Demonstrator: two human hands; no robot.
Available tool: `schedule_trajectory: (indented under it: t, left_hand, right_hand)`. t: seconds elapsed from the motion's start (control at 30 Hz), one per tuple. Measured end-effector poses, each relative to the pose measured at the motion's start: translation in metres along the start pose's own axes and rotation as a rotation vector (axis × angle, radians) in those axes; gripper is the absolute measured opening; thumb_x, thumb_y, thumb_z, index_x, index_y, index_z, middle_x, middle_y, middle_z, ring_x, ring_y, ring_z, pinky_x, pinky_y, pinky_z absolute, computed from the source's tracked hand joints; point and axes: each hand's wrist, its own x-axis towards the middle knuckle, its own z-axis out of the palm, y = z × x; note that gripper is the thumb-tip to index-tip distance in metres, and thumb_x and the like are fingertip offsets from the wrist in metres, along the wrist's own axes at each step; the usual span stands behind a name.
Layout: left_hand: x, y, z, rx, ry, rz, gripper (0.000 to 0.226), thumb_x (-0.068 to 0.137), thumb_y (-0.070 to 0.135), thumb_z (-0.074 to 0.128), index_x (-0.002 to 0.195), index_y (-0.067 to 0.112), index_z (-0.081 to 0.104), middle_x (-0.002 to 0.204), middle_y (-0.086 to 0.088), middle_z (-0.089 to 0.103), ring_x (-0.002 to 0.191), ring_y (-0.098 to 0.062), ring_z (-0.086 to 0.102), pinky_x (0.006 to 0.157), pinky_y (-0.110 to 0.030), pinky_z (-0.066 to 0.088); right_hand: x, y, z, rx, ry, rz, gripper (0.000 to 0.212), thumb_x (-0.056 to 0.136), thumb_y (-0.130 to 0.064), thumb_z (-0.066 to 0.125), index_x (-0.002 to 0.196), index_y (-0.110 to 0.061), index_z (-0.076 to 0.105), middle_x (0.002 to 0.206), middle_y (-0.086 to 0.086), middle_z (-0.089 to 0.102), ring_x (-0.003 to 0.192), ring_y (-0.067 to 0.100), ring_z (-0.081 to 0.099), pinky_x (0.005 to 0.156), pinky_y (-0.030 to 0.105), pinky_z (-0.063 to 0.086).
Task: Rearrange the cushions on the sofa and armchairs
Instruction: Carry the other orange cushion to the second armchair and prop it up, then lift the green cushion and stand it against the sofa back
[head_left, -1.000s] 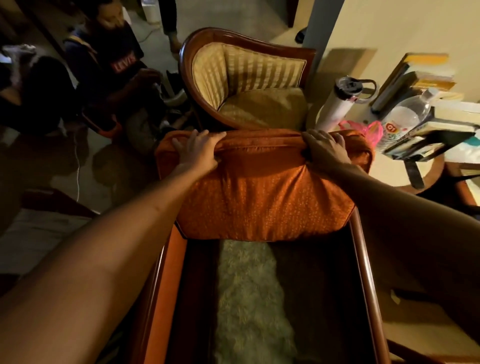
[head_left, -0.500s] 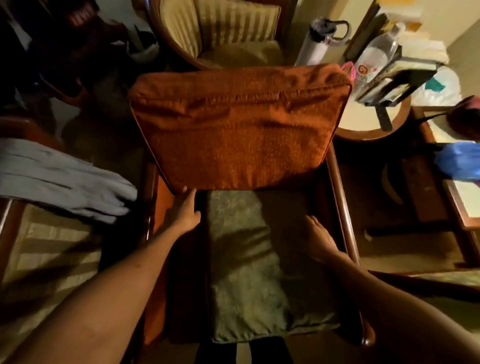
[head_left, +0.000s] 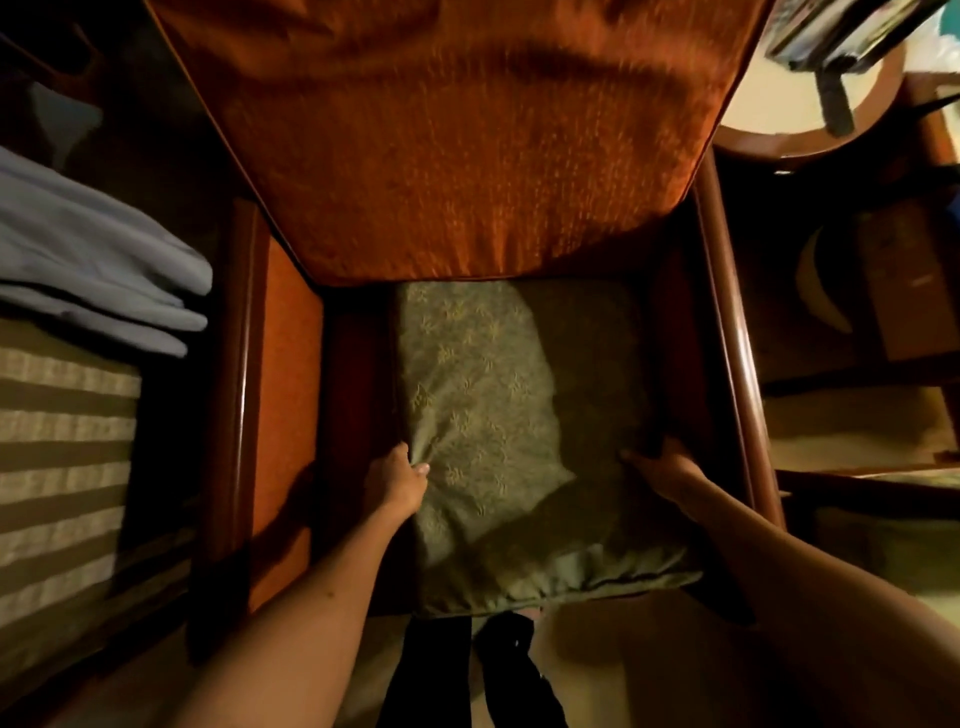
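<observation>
The green seat cushion (head_left: 498, 431) lies flat in the armchair (head_left: 727, 332), long axis running away toward the orange back cushion (head_left: 457, 140), between both hands: left hand (head_left: 396, 480) pinching its left edge, right hand (head_left: 662, 470) gripping its right edge.

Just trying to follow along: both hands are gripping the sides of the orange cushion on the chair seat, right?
Not quite. The head view shows the left hand and right hand gripping the green cushion on the seat; the orange cushion stands against the back.

Seat cushion (head_left: 498, 415) before back cushion (head_left: 457, 135)
</observation>
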Motion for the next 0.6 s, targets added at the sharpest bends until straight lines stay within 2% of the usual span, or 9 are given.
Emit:
schedule_trajectory:
  t: [0.1, 0.17, 0.23, 0.27, 0.33, 0.4, 0.47, 0.53, 0.6]
  left_hand:
    - [-0.005, -0.003, 0.0, -0.078, 0.131, 0.01, 0.046, 0.094, 0.021, 0.053, 0.139, 0.017, 0.046, 0.139, -0.014, 0.053, 0.128, -0.034, 0.049, 0.105, -0.037, 0.041]
    - [-0.021, -0.001, -0.011, -0.119, 0.201, 0.027, 0.037, 0.091, 0.018, 0.056, 0.129, 0.015, 0.056, 0.132, -0.014, 0.059, 0.122, -0.035, 0.054, 0.101, -0.038, 0.044]
    - [-0.039, 0.005, -0.032, -0.136, 0.279, 0.092, 0.013, 0.089, 0.015, 0.058, 0.099, 0.013, 0.066, 0.113, -0.018, 0.067, 0.107, -0.036, 0.061, 0.088, -0.038, 0.049]
    - [-0.048, 0.008, -0.047, -0.13, 0.3, 0.139, 0.007, 0.087, 0.015, 0.058, 0.081, 0.012, 0.06, 0.098, -0.017, 0.068, 0.096, -0.035, 0.063, 0.079, -0.037, 0.05]
    - [-0.065, 0.016, -0.084, -0.099, 0.313, 0.222, 0.026, 0.084, 0.013, 0.06, 0.063, 0.011, 0.045, 0.075, -0.011, 0.058, 0.078, -0.028, 0.06, 0.065, -0.032, 0.042]
    - [-0.079, 0.023, -0.125, -0.125, 0.225, 0.309, 0.026, 0.084, 0.01, 0.06, 0.061, 0.013, 0.047, 0.069, -0.008, 0.051, 0.072, -0.021, 0.05, 0.061, -0.029, 0.034]
    - [-0.107, 0.029, -0.162, -0.17, 0.068, 0.356, 0.028, 0.088, 0.008, 0.057, 0.062, 0.014, 0.05, 0.068, -0.005, 0.048, 0.074, -0.018, 0.045, 0.062, -0.028, 0.03]
    - [-0.14, 0.029, -0.184, -0.232, -0.099, 0.365, 0.033, 0.094, 0.006, 0.05, 0.063, 0.017, 0.047, 0.068, -0.004, 0.043, 0.071, -0.016, 0.041, 0.061, -0.027, 0.028]
    - [-0.163, 0.024, -0.186, -0.262, -0.152, 0.373, 0.035, 0.096, 0.002, 0.046, 0.064, 0.016, 0.044, 0.067, -0.004, 0.04, 0.065, -0.015, 0.037, 0.059, -0.027, 0.027]
  right_hand:
    - [-0.009, -0.005, -0.003, 0.179, 0.001, -0.01, 0.061, 0.08, -0.012, 0.073, 0.133, -0.004, 0.044, 0.126, 0.018, 0.056, 0.112, 0.036, 0.057, 0.092, 0.047, 0.05]
    - [-0.027, -0.012, -0.016, 0.131, 0.042, -0.077, 0.055, 0.079, -0.018, 0.075, 0.127, -0.007, 0.051, 0.114, 0.008, 0.059, 0.104, 0.028, 0.059, 0.086, 0.038, 0.051]
    - [-0.044, -0.029, -0.034, 0.049, 0.106, -0.157, 0.045, 0.076, -0.025, 0.076, 0.114, -0.01, 0.058, 0.109, 0.008, 0.062, 0.099, 0.026, 0.06, 0.083, 0.036, 0.051]
    - [-0.055, -0.041, -0.045, 0.024, 0.108, -0.17, 0.042, 0.076, -0.027, 0.076, 0.11, -0.01, 0.059, 0.107, 0.009, 0.062, 0.094, 0.025, 0.059, 0.08, 0.034, 0.05]
    - [-0.075, -0.069, -0.067, -0.007, 0.07, -0.144, 0.042, 0.075, -0.027, 0.076, 0.109, -0.009, 0.057, 0.104, 0.01, 0.061, 0.088, 0.024, 0.058, 0.075, 0.032, 0.048]
    - [-0.095, -0.096, -0.09, 0.044, -0.018, -0.087, 0.042, 0.074, -0.02, 0.077, 0.107, -0.006, 0.056, 0.103, 0.014, 0.062, 0.09, 0.03, 0.062, 0.077, 0.039, 0.054]
    - [-0.12, -0.111, -0.118, 0.086, -0.121, -0.053, 0.043, 0.071, -0.014, 0.077, 0.106, -0.003, 0.054, 0.105, 0.017, 0.063, 0.093, 0.033, 0.063, 0.084, 0.047, 0.055]
    - [-0.142, -0.106, -0.139, -0.002, -0.216, -0.055, 0.045, 0.071, -0.016, 0.077, 0.106, -0.001, 0.053, 0.105, 0.017, 0.064, 0.09, 0.032, 0.064, 0.081, 0.044, 0.055]
    - [-0.155, -0.084, -0.146, -0.112, -0.267, -0.04, 0.046, 0.074, -0.02, 0.077, 0.108, -0.002, 0.052, 0.104, 0.017, 0.063, 0.088, 0.031, 0.063, 0.074, 0.04, 0.054]
